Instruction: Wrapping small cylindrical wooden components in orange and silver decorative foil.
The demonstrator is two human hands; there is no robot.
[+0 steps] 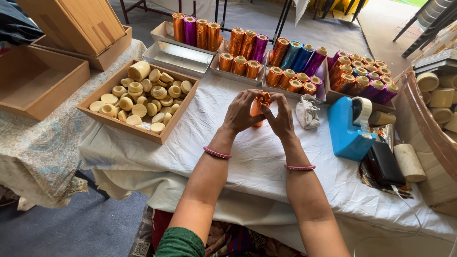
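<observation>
Both hands meet over the white cloth (200,138) in the middle of the table. My left hand (242,113) and my right hand (281,116) together grip a small cylinder wrapped in shiny orange foil (261,101), fingers pinching the crumpled foil at its top end. A pink bangle sits on each wrist. A wooden tray (177,118) of several bare cream-coloured round pieces (138,102) lies to the left of my left hand.
Metal trays (178,58) at the back hold several foil-wrapped rolls in orange, purple and blue (247,47). A blue tape dispenser (348,127), a black case (384,164) and a crumpled white cloth (307,112) sit right. Wooden boxes (43,81) stand far left.
</observation>
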